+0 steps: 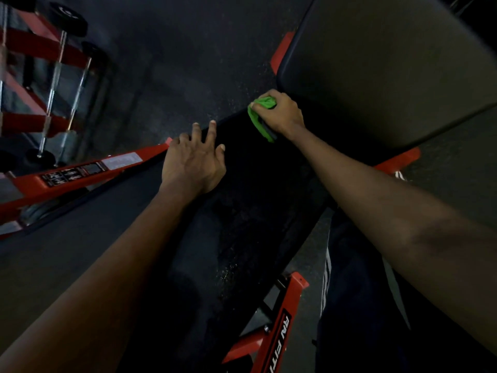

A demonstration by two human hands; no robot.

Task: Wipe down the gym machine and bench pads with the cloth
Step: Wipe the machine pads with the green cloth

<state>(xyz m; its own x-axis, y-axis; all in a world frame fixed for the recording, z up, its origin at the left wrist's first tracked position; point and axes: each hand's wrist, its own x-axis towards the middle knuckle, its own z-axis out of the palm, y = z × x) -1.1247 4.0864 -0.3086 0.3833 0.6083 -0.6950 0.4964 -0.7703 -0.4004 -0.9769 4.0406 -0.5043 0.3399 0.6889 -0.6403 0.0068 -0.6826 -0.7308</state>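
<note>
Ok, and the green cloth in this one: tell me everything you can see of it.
The green cloth is bright green, soft-looking fabric, bunched into a wad with a folded edge trailing toward the camera. The right hand grips it, fingers curled over its top, holding it against the far end of the black bench pad, just below the raised back pad. Part of it is hidden under the hand. The left hand does not touch it.

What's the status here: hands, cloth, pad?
Right hand grips bunched green cloth on black bench pad far end. Left hand open, fingers spread at pad's left edge. Grey back pad beyond; nothing blocking.
</note>
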